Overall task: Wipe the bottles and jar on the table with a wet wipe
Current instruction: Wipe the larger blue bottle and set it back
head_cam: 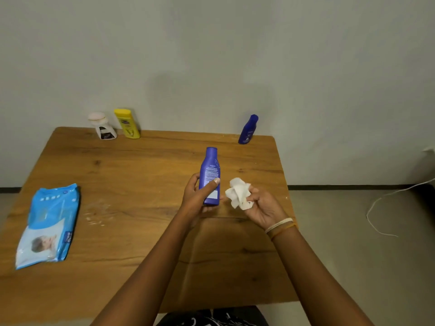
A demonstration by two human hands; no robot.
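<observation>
- left hand [197,196] is wrapped around the lower half of the blue bottle [210,175], thumb across the front and fingers behind, holding it upright above the table [141,175]. looks like that grip leaves the neck and upper body free to get wiped
- right hand [261,208] is curled closed on a scrunched wet wipe [239,192], bunched at the fingertips so a wad sticks out toward the bottle. wipe is just beside the bottle, i can't see it touching
- i'd guess this is right between strokes or about to start one, can't tell how clean that bottle is from here
- rest of the lineup sits upright along the far edge by the wall: a white jar [103,127] and a yellow bottle [128,124] close together on the left, and a smaller blue bottle [248,130] off on the right, well apart from them. no way to say which are done
- the wipes pack [48,227] lies flat near the left edge, out of the way but reachable if a fresh one's needed
- some faint smears on the wood near the pack, maybe damp, hard to say
</observation>
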